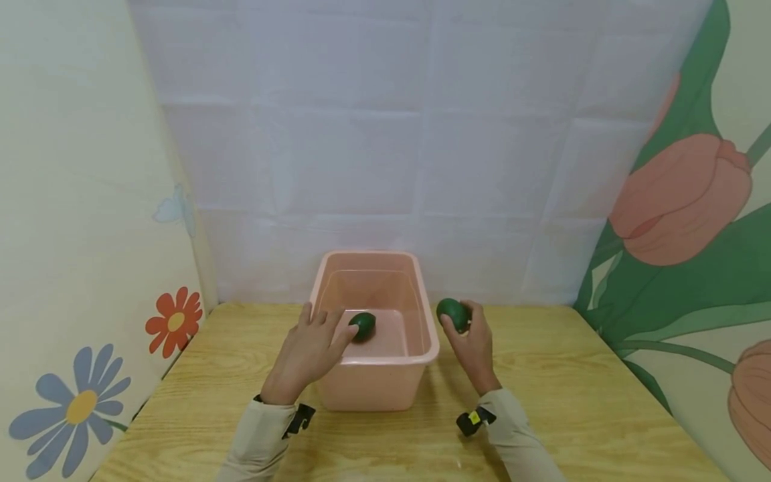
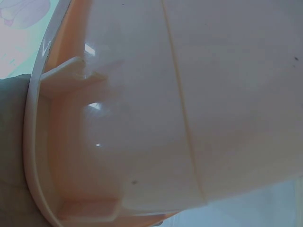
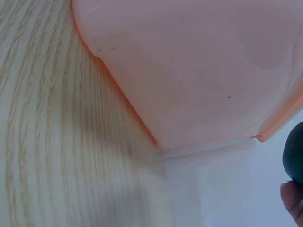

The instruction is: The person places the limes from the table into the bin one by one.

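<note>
A pink plastic basin point(image 1: 373, 388) stands upright on the table. My left hand point(image 1: 307, 351) is over its left front rim with the fingers spread. In the head view the left thumb overlaps a smooth dark green oval fruit point(image 1: 364, 326), seen against the basin's inside; whether they touch I cannot tell. To the right of the basin, my right hand point(image 1: 472, 341) grips a second green oval fruit point(image 1: 452, 313) above the table. That fruit point(image 3: 294, 153) and a fingertip show at the right edge of the right wrist view. The left wrist view shows mostly the basin's outer wall point(image 2: 132, 118).
The wood-grained table point(image 1: 542, 388) extends to both sides of the basin. A creased white sheet point(image 1: 361, 147) hangs behind it. Flower-printed panels point(image 1: 78, 221) flank the table on the left and right. Dark straps with small devices sit on both wrists.
</note>
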Available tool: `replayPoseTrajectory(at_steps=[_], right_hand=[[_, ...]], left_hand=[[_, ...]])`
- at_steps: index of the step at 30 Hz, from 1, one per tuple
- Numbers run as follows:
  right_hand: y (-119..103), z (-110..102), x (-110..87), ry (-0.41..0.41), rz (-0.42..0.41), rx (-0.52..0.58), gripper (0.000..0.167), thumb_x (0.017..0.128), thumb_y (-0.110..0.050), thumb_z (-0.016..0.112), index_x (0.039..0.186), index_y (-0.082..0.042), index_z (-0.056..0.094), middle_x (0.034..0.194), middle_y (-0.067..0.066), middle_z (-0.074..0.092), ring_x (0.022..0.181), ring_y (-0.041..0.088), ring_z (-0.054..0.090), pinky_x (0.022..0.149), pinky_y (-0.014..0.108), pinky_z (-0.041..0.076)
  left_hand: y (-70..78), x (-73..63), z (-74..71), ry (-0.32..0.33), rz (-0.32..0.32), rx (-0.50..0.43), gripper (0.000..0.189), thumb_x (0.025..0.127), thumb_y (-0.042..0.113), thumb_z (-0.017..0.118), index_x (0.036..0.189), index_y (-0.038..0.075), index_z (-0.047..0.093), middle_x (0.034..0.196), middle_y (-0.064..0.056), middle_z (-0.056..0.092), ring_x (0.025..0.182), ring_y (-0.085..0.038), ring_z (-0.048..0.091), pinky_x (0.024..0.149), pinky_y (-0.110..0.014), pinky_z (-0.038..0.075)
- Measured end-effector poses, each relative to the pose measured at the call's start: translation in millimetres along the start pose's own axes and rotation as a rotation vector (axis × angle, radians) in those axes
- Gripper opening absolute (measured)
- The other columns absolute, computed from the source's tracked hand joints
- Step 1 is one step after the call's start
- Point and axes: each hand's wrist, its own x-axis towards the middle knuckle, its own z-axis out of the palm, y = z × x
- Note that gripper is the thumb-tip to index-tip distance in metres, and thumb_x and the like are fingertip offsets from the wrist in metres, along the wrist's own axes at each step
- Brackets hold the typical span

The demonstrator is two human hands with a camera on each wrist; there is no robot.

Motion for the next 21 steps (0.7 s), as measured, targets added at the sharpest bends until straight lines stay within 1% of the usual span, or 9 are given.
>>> replayPoseTrajectory(at_steps=[4, 9, 14, 17, 21], right_hand=[[-1.8, -0.4, 0.7, 0.007, -0.005, 0.002, 0.049, 0.088, -0.019, 0.075, 0.125, 0.006, 0.055, 0.107, 0.022, 0.063, 0.081, 0.028, 0.060, 0.066, 0.038, 0.050], [-2.7, -0.7, 0.7, 0.006, 0.004, 0.007, 0.049, 0.088, -0.018, 0.075, 0.125, 0.006, 0.054, 0.108, 0.022, 0.063, 0.082, 0.028, 0.060, 0.066, 0.039, 0.050], [-5.5, -1.7, 0.4, 0.001, 0.012, 0.007, 0.051, 0.088, -0.019, 0.075, 0.127, 0.006, 0.054, 0.111, 0.023, 0.062, 0.085, 0.029, 0.060, 0.068, 0.038, 0.050], [-7.5, -2.4, 0.8, 0.004, 0.010, 0.014, 0.051, 0.089, -0.019, 0.075, 0.128, 0.006, 0.053, 0.113, 0.023, 0.062, 0.087, 0.029, 0.060, 0.069, 0.037, 0.049], [-9.6, -2.9, 1.5, 0.011, -0.004, 0.026, 0.051, 0.089, -0.018, 0.075, 0.128, 0.006, 0.053, 0.114, 0.023, 0.062, 0.089, 0.030, 0.061, 0.070, 0.038, 0.049]], left_hand=[[0.4, -0.5, 0.0, -0.001, -0.003, 0.000, 0.055, 0.108, 0.040, 0.043, 0.145, 0.001, 0.050, 0.137, -0.027, 0.055, 0.141, -0.048, 0.033, 0.110, -0.058, 0.036], [0.8, -0.6, 0.1, -0.011, -0.009, -0.004, 0.055, 0.108, 0.040, 0.043, 0.146, 0.000, 0.050, 0.139, -0.027, 0.054, 0.142, -0.047, 0.032, 0.112, -0.057, 0.033], [1.4, -1.4, -0.2, -0.016, -0.011, 0.000, 0.055, 0.108, 0.040, 0.043, 0.146, 0.000, 0.050, 0.139, -0.026, 0.054, 0.142, -0.047, 0.032, 0.112, -0.057, 0.032], [1.0, -1.2, -0.6, -0.020, -0.009, -0.001, 0.056, 0.108, 0.041, 0.042, 0.147, 0.000, 0.049, 0.140, -0.027, 0.053, 0.142, -0.047, 0.032, 0.114, -0.057, 0.030], [-0.4, -0.6, -0.2, -0.026, -0.007, 0.003, 0.058, 0.108, 0.043, 0.039, 0.148, 0.001, 0.048, 0.141, -0.027, 0.052, 0.143, -0.047, 0.031, 0.114, -0.056, 0.030]])
